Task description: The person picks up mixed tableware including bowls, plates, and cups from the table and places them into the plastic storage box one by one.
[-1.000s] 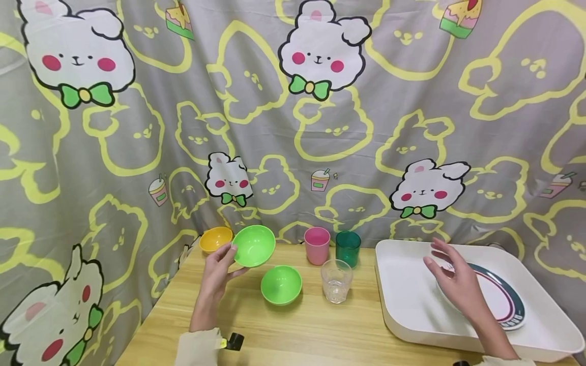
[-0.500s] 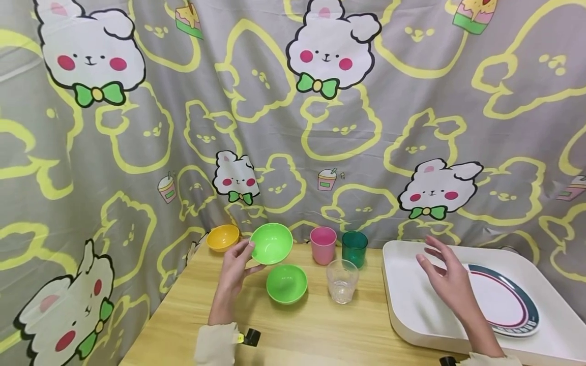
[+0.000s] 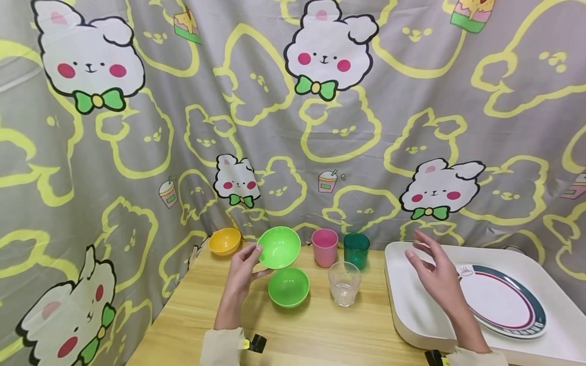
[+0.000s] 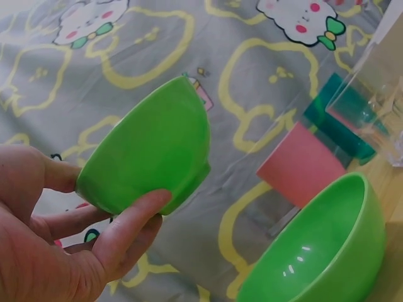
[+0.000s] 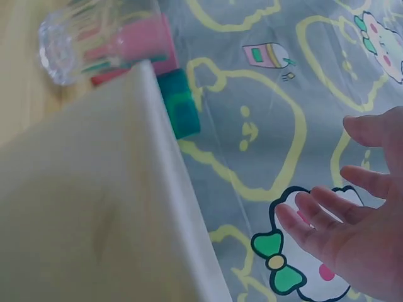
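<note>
We are holding the upper green bowl (image 3: 279,247) in the left hand (image 3: 242,272), its grip pinching the rim, tilted above the second green bowl (image 3: 288,287) at 6 o'clock; the right hand (image 3: 437,279) is hovering with a wide, empty grip over the white tray (image 3: 412,315)

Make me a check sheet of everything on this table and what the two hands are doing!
Surface: wooden table, bare in front.
Job's things: held green bowl lifted, tilted; second green bowl on the table below it.
Clutter: yellow bowl, pink cup, teal cup, clear glass; striped plate in white tray.
Grippers: left hand grips the held green bowl; right hand open above the tray.
Cables: nothing seen.
Surroundings: bunny-print curtain.
</note>
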### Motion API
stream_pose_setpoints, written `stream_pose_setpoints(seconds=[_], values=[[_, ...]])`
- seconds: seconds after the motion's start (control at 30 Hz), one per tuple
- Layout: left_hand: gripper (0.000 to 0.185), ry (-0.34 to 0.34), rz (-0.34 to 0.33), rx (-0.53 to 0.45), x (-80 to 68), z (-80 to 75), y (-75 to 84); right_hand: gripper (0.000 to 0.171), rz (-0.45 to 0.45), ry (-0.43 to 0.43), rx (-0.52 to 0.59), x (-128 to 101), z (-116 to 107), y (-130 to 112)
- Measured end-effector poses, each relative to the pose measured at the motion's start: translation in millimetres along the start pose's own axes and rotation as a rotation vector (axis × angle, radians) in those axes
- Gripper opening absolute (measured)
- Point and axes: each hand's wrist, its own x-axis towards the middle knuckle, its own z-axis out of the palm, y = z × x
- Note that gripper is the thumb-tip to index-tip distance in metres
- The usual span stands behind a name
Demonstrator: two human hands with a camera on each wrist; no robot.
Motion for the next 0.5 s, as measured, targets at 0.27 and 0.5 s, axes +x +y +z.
stream_pose_setpoints(seconds=[0.27, 0.5], values=[[0.043, -0.031, 0.018, 0.005, -2.2, 7.1, -2.9, 0.057, 0.006, -0.013, 0.061, 3, 12, -12], [0.043, -0.054, 0.022, -0.01, -2.8, 14.4, -7.0, 0.057, 0.02, -0.033, 0.087, 6, 26, -16]])
